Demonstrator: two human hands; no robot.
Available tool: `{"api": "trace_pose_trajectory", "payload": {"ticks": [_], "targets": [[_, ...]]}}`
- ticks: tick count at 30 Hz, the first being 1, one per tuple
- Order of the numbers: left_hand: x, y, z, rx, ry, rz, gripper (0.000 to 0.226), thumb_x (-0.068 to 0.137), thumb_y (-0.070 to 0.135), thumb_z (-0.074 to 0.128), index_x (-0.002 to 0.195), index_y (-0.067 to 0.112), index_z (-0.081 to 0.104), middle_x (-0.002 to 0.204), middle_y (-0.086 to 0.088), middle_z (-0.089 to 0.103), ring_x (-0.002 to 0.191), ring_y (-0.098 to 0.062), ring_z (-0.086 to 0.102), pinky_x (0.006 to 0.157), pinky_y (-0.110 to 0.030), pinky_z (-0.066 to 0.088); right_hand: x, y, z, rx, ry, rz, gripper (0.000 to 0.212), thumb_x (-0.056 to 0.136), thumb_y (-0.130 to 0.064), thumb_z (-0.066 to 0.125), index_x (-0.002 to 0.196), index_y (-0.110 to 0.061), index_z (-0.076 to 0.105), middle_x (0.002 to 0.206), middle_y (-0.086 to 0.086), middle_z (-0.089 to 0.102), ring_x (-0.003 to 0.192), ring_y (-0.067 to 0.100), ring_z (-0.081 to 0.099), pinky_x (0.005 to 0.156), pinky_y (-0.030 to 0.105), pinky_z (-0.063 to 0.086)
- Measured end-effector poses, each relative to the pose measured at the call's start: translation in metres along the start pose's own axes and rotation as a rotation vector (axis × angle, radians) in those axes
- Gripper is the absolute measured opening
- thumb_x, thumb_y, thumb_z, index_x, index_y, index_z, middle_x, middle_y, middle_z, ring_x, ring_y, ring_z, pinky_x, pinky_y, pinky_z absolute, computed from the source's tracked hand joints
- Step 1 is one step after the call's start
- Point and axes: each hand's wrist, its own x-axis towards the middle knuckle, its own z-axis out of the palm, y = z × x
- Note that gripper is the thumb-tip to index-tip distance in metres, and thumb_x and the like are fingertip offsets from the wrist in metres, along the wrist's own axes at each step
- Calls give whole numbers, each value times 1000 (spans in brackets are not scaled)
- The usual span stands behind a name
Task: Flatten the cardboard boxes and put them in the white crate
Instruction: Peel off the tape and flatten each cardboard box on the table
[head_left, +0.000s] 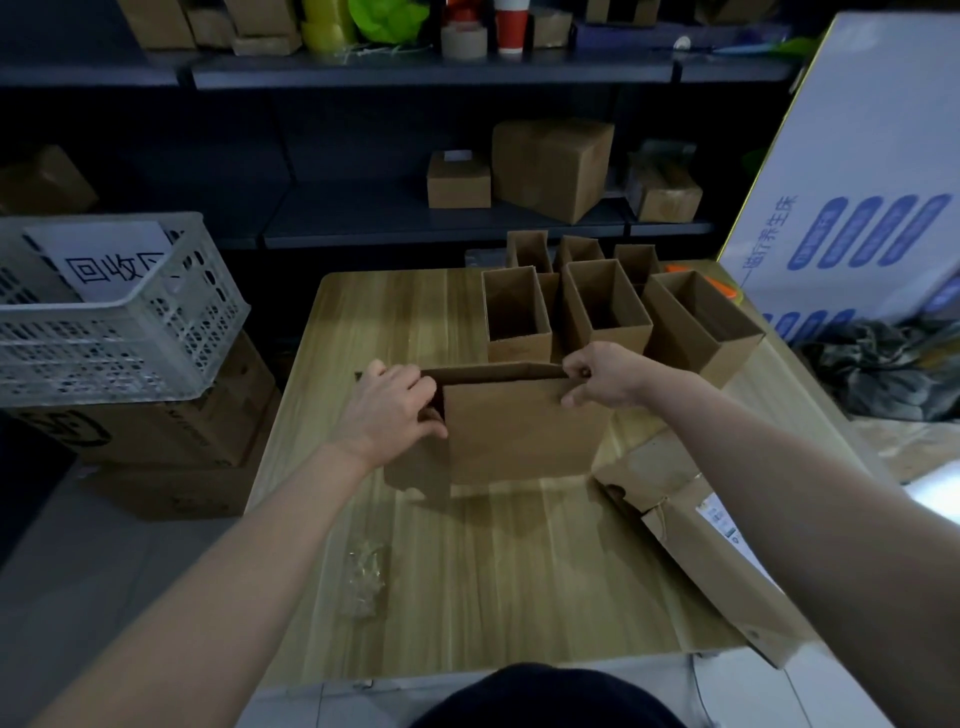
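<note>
A brown cardboard box (519, 431) stands upright at the middle of the wooden table (493, 587), squeezed nearly flat. My left hand (392, 410) grips its left edge and my right hand (605, 375) pinches its top right corner. Behind it stand several open cardboard boxes (605, 304), upright with their tops open. The white crate (114, 312) sits to the left of the table on stacked cartons, with a white sign inside it.
A flat brown paper package (701, 545) lies at the table's right front. Crumpled clear tape (366, 577) lies near the front left. Dark shelves (415, 218) with cartons run behind. A large white printed box (862, 182) leans at the right.
</note>
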Motion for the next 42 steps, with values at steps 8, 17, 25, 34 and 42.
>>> {"api": "trace_pose_trajectory", "payload": {"ticks": [8,17,25,34,42], "targets": [[9,-10,8,-921,-44,-816,96,69,21,84,143,17,23,144,-6,36,130,-25,39,103,-37,37,-16,19,-2,351,39,111,17,87,-18,66,96,-5,60,97,10,62,93,24,59,79,35,43],[33,43,36,-1091,-239,-768,45,78,23,76,117,10,58,119,-7,62,105,-23,59,87,-30,45,-39,74,8,280,-56,353,46,87,-37,66,127,-15,59,128,1,54,124,24,48,105,39,35],[79,133,79,-899,-389,-811,90,76,33,77,144,11,22,147,-12,34,131,-31,40,105,-43,39,-91,171,2,394,93,621,50,93,-31,60,137,-11,49,136,7,50,126,28,46,108,42,33],[85,234,114,-1032,-917,-1079,82,84,39,67,146,4,27,152,-13,30,133,-36,37,104,-48,32,-125,270,17,511,142,815,52,91,-31,62,137,-10,49,135,10,51,122,31,49,104,40,39],[77,282,143,-1182,-974,-1302,68,89,36,63,140,2,34,147,-14,36,131,-37,38,105,-54,33,-111,304,48,520,-25,804,63,86,-44,65,133,-6,47,131,11,51,119,30,50,92,36,39]]}}
